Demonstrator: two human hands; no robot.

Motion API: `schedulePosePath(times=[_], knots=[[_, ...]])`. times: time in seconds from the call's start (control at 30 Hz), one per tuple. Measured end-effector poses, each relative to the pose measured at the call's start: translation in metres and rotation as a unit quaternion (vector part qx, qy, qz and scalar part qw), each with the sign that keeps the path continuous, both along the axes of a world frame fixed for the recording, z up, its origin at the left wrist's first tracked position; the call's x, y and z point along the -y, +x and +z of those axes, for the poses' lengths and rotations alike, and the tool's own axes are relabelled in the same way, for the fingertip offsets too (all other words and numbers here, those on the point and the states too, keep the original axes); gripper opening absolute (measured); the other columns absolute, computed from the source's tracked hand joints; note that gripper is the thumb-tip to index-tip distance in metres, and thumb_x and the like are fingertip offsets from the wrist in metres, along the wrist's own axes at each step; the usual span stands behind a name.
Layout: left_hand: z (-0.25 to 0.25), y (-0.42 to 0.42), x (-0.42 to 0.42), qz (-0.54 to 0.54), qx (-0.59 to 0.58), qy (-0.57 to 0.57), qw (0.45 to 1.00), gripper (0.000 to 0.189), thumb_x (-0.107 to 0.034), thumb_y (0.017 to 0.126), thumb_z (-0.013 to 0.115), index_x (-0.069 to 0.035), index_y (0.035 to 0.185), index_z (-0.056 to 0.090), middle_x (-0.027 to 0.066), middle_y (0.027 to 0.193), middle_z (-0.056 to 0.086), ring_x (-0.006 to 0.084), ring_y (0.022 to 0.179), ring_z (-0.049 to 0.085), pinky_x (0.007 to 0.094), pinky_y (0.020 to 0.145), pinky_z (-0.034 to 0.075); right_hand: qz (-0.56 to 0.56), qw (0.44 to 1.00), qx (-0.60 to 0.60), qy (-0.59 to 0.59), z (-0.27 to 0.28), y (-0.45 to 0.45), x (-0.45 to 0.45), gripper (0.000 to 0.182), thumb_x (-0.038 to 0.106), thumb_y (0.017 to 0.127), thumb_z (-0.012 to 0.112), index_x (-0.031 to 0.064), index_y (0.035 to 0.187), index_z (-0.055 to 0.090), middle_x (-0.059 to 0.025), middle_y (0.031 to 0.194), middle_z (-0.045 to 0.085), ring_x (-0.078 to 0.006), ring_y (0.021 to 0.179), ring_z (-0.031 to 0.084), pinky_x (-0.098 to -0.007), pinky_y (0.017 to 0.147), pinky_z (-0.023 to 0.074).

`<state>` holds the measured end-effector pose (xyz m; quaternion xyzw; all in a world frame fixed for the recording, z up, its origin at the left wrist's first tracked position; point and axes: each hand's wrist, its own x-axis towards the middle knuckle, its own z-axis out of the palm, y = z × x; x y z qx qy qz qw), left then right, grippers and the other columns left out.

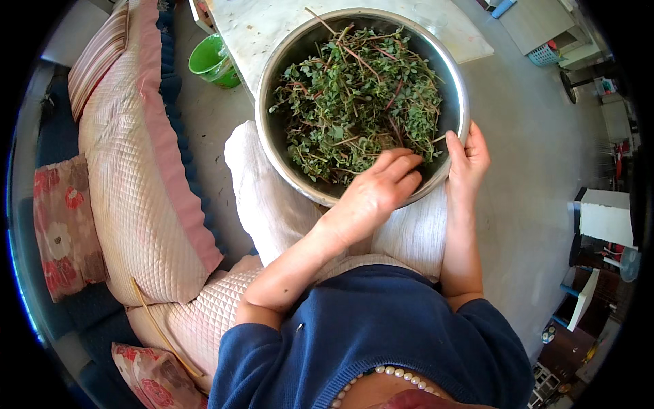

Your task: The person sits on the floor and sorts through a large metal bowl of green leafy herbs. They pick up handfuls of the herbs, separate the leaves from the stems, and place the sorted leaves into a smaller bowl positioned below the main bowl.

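Note:
A large round stainless steel bowl (266, 148) rests across the front edge of the table and my lap. It is heaped with leafy green plants (352, 102) that have reddish stems. My left hand (386, 181) reaches over the near rim, its fingertips down among the greens at the bowl's lower right; what they touch there is hidden. My right hand (467, 153) grips the bowl's right rim, thumb on top and fingers on the outer side. A pale stem end lies close to that thumb.
A white marble-patterned table (230, 30) stands ahead, with a green plastic bin (217, 61) at its left. Along the left runs a sofa with a quilted cover (127, 179) and floral cushions (64, 230). A white cabinet (536, 23) stands at the far right.

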<state>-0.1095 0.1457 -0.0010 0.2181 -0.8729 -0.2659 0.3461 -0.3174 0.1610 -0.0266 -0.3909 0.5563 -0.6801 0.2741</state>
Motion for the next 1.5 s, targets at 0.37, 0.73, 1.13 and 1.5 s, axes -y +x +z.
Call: schedulePosePath(times=[0.37,0.73,1.13,1.5], knots=[[0.025,0.028,0.047,0.25,0.104,-0.089,0.959,0.047,-0.019,0.076,0.082,-0.009,0.12,0.07,0.008,0.143,0.058,0.0362,0.128,0.052,0.0478,0.103,0.047,0.016,1.0,-0.023,0.01,0.009,-0.004,0.004,0.042,-0.002,0.095,0.068,-0.0076,0.135,0.056,-0.0082,0.113,0.073,-0.0092,0.098,0.067,-0.0227,0.086,0.0504],[-0.004,0.005,0.007,0.138,0.062,-0.056,0.987,0.025,-0.013,0.072,0.074,-0.002,0.095,0.068,0.0119,0.13,0.062,0.0356,0.125,0.053,0.043,0.104,0.049,0.014,0.992,-0.118,0.049,0.004,-0.012,0.0,0.04,-0.005,0.095,0.066,-0.0069,0.134,0.056,-0.0041,0.107,0.071,-0.0055,0.09,0.064,-0.0202,0.079,0.0488],[-0.014,-0.005,0.001,0.083,0.037,-0.028,0.995,0.02,-0.014,0.075,0.063,-0.002,0.091,0.065,0.011,0.112,0.065,0.0272,0.112,0.061,0.0369,0.091,0.054,0.085,0.982,-0.153,0.067,0.019,-0.021,0.009,0.044,-0.004,0.094,0.068,-0.006,0.136,0.055,-0.0105,0.121,0.067,-0.0117,0.103,0.064,-0.0265,0.089,0.0521],[-0.009,0.004,-0.007,0.098,0.056,-0.04,0.993,0.027,-0.013,0.076,0.063,0.0,0.099,0.067,0.0101,0.111,0.066,0.0258,0.109,0.062,0.0358,0.093,0.051,0.071,0.892,-0.447,0.012,0.079,-0.008,0.062,0.04,0.0,0.088,0.074,-0.0002,0.128,0.066,-0.0121,0.129,0.065,-0.0216,0.118,0.063,-0.0343,0.094,0.0533]])
